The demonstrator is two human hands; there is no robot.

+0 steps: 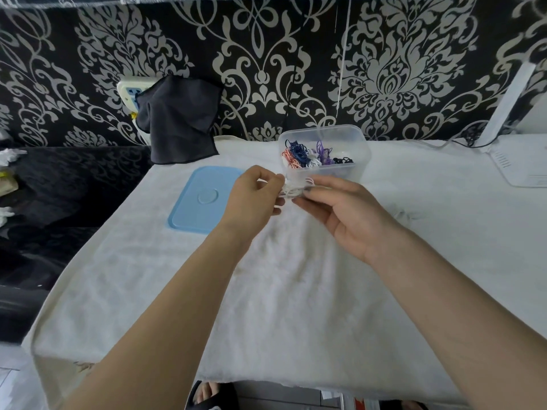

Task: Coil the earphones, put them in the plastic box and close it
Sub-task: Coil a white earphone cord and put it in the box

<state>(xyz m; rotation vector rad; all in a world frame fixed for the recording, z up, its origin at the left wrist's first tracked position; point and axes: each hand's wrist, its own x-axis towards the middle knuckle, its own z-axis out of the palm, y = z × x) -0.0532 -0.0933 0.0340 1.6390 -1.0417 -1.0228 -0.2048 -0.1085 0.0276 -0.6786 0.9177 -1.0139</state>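
— where's the thin white earphone cord (296,189)?
— bunched between your hands, just in front of the clear plastic box (325,149) holding coloured cords.
— and your grip?
— your left hand (254,199) and right hand (340,211) both pinch it; the flat blue plastic lid (201,199) lies on the white-covered worktop (296,291).

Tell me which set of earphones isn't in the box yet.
The white earphones, held between the left hand and right hand in front of the box. The red-white, blue, purple and black sets already lie inside.
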